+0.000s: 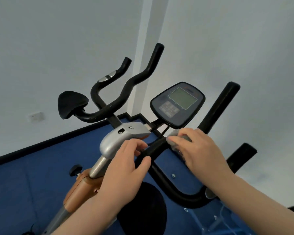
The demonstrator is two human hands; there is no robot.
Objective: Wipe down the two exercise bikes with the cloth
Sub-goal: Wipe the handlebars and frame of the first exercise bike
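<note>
A: What occupies the lower middle of the frame?
B: The left hand [126,164] grips the black handlebar [154,146]; the right hand [199,148] presses a grey cloth [174,141] onto the same bar, just right of it.
A: And above?
B: A console [177,105] sits right of centre; a second bike's handlebar [126,92] and saddle [71,104] stand at centre left against the white wall [58,39].
</note>
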